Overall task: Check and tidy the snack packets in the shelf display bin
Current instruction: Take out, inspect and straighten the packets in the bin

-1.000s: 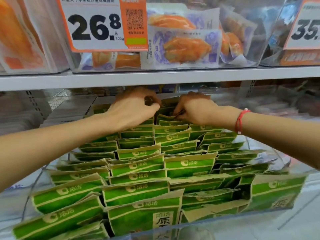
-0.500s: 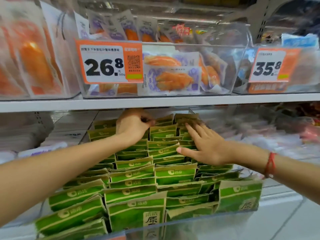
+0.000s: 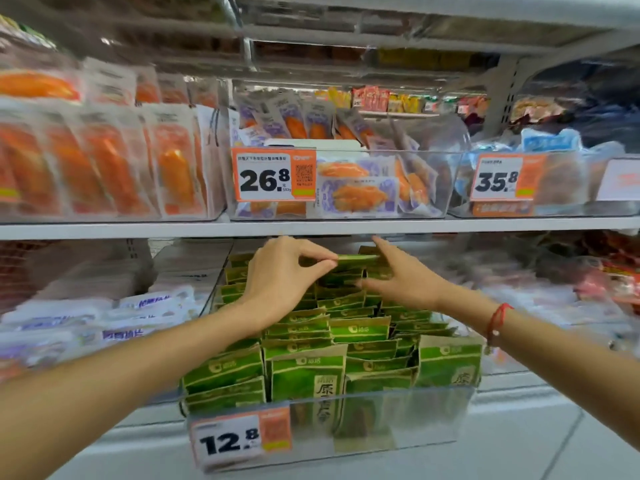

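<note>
Left hand (image 3: 277, 278) has a pinch grip, thumb and fingertips on the top edge of one green packet (image 3: 356, 259) at the back of the clear display bin (image 3: 398, 424), just under the upper shelf (image 3: 138, 230). Right hand (image 3: 405, 282) is flat, fingers straight, resting on the packet rows (image 3: 360, 329) beside it. I'd keep that flat hand pressing the neighbours down, so lifting one doesn't drag the whole row crooked.
</note>
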Motion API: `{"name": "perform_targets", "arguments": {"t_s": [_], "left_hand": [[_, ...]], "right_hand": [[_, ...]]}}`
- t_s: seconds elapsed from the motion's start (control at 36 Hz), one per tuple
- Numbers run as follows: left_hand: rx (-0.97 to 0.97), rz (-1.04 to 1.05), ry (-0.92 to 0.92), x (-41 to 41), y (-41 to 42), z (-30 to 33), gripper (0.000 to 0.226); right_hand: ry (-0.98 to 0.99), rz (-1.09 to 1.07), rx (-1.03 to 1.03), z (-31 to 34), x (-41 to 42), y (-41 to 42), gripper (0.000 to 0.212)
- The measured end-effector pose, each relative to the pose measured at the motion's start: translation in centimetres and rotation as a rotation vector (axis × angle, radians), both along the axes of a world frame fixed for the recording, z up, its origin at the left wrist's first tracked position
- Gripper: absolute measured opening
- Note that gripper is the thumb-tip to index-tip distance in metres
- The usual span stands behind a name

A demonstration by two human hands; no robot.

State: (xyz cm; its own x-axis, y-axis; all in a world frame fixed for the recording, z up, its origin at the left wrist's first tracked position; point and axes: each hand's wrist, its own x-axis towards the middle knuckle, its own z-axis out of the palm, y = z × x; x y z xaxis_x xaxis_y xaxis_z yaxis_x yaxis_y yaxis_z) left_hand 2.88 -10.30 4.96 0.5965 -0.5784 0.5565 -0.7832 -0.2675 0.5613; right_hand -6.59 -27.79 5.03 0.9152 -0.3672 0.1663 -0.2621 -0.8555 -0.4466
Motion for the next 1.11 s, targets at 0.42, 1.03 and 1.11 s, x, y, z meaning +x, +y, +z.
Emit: {"name": "perform_targets", "arguments": {"t_s": [0.42, 1.03, 1.11], "left_hand": [[-0.549, -0.241, 0.364, -7.6, 5.9, 1.2, 0.035], [-0.669, -0.289, 0.363, -11.9, 11.2, -5.1, 0.035], [-0.649, -0.215, 0.471, -11.5, 11.0, -5.9, 0.036]], "right_hand": [[-0.934, 0.154, 0.183, 0.4, -7.2, 9.8, 0.014], [-1.133, 0.280, 0.096, -6.2, -10.4, 15.6, 0.018], [-0.946, 0.262, 0.316, -6.7, -9.9, 15.1, 0.012]]}}
